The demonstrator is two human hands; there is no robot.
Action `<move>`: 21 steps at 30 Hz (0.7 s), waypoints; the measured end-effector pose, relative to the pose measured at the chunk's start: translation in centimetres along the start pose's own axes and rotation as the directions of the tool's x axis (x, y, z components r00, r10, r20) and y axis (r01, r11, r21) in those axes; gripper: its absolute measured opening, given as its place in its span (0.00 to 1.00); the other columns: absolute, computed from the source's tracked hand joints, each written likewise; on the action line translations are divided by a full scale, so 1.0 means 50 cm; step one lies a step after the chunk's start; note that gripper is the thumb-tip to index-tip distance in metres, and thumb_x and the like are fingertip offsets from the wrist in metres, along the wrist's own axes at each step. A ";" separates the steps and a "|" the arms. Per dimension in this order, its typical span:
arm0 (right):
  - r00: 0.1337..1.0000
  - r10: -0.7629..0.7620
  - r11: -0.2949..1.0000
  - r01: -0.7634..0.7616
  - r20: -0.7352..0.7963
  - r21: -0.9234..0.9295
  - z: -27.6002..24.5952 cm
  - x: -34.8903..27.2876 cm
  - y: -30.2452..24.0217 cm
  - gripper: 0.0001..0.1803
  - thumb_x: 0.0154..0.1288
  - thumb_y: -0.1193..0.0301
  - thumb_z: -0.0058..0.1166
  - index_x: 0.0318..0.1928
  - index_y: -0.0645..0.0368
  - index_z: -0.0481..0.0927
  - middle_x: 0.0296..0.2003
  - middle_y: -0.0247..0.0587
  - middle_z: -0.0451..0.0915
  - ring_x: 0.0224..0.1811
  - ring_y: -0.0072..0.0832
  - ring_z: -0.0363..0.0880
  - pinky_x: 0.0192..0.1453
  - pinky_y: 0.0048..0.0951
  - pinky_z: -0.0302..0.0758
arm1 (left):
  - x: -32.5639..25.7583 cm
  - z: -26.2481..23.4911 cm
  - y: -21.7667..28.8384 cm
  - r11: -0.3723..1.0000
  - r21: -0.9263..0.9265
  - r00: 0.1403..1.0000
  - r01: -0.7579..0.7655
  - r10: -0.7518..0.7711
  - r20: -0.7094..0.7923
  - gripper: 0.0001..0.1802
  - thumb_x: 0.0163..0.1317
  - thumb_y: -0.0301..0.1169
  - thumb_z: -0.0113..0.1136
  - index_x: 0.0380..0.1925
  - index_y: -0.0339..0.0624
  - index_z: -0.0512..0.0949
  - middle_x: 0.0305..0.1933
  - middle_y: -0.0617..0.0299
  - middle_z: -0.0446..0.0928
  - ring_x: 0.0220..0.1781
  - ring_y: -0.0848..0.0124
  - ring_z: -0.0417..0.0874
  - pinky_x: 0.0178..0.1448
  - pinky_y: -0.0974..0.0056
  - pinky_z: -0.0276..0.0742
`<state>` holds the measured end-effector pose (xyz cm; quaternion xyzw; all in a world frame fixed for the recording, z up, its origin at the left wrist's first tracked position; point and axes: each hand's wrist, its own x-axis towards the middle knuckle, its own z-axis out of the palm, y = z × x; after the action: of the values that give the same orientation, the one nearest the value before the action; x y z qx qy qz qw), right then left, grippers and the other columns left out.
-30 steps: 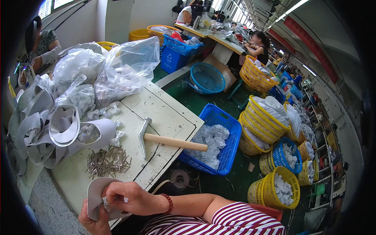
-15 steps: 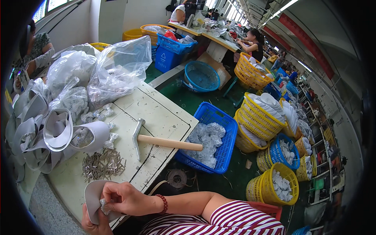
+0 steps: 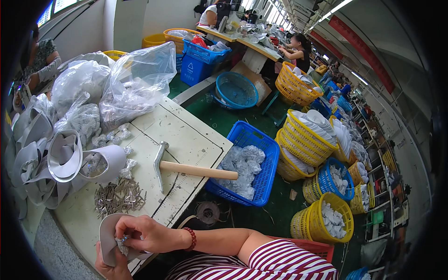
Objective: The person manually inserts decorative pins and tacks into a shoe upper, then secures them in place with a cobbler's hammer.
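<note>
Low at the near worktop edge: left hand under a curved grey leather piece, grip clenched on it from below. Right hand on top, fingertips pinching a small shiny metal fitting against the piece — probably a clip, too small to confirm. Pile of metal pins just beyond. Hammer lying flat further out, wooden handle overhanging the edge towards the blue basket.
</note>
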<state>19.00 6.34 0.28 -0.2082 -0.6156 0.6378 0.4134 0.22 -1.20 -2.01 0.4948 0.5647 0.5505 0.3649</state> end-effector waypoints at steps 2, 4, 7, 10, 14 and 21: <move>1.000 -0.023 0.998 0.021 -0.016 -0.065 0.005 0.000 0.000 0.11 0.60 0.85 0.56 0.42 0.62 0.73 0.33 0.35 0.77 0.34 0.18 0.77 0.36 0.22 0.75 | 0.004 0.008 0.010 0.999 -0.027 1.000 0.026 -0.026 0.007 0.09 0.66 0.27 0.60 0.42 0.32 0.81 0.37 0.65 0.80 0.40 0.80 0.78 0.41 0.73 0.75; 0.990 -0.107 0.991 0.099 -0.092 -0.090 0.012 -0.001 -0.001 0.09 0.60 0.85 0.56 0.39 0.62 0.72 0.31 0.35 0.76 0.30 0.19 0.75 0.33 0.23 0.73 | 0.004 0.018 0.018 0.999 -0.036 0.999 -0.037 0.036 -0.037 0.09 0.66 0.26 0.60 0.41 0.32 0.81 0.35 0.66 0.80 0.37 0.81 0.78 0.40 0.74 0.74; 0.991 -0.087 0.992 0.077 -0.098 -0.098 0.010 -0.003 0.002 0.09 0.59 0.85 0.57 0.35 0.61 0.70 0.31 0.34 0.76 0.27 0.18 0.72 0.30 0.23 0.69 | 0.001 0.025 0.012 0.998 -0.056 0.998 -0.030 0.026 -0.065 0.08 0.66 0.26 0.60 0.40 0.31 0.81 0.37 0.66 0.80 0.36 0.81 0.77 0.38 0.73 0.74; 0.993 -0.091 0.987 0.079 -0.080 -0.142 0.006 -0.007 0.018 0.11 0.60 0.84 0.57 0.32 0.60 0.68 0.30 0.33 0.76 0.26 0.16 0.68 0.28 0.22 0.66 | 0.011 -0.002 -0.011 0.987 -0.081 0.990 0.141 -0.138 0.037 0.08 0.66 0.26 0.60 0.39 0.32 0.82 0.40 0.66 0.79 0.38 0.82 0.76 0.36 0.73 0.73; 0.994 -0.014 0.998 0.008 -0.111 -0.058 0.001 -0.008 0.014 0.11 0.60 0.84 0.57 0.32 0.60 0.67 0.30 0.34 0.75 0.25 0.16 0.68 0.28 0.22 0.65 | -0.001 0.005 -0.006 0.993 -0.062 0.994 0.104 -0.102 0.035 0.07 0.66 0.26 0.59 0.38 0.32 0.82 0.39 0.65 0.79 0.39 0.81 0.76 0.37 0.72 0.71; 0.948 -0.311 0.933 0.290 -0.070 -0.213 0.024 0.006 0.017 0.11 0.56 0.87 0.57 0.29 0.61 0.70 0.30 0.33 0.74 0.29 0.19 0.70 0.30 0.24 0.69 | -0.008 0.034 0.059 0.932 0.278 0.961 -0.231 0.264 -0.087 0.06 0.61 0.26 0.61 0.33 0.32 0.80 0.31 0.61 0.77 0.32 0.73 0.75 0.36 0.67 0.70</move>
<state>17.68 5.93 -0.26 -0.1845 -0.6789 0.4906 0.5142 2.42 -1.41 0.64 0.5717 0.5877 0.5409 0.1878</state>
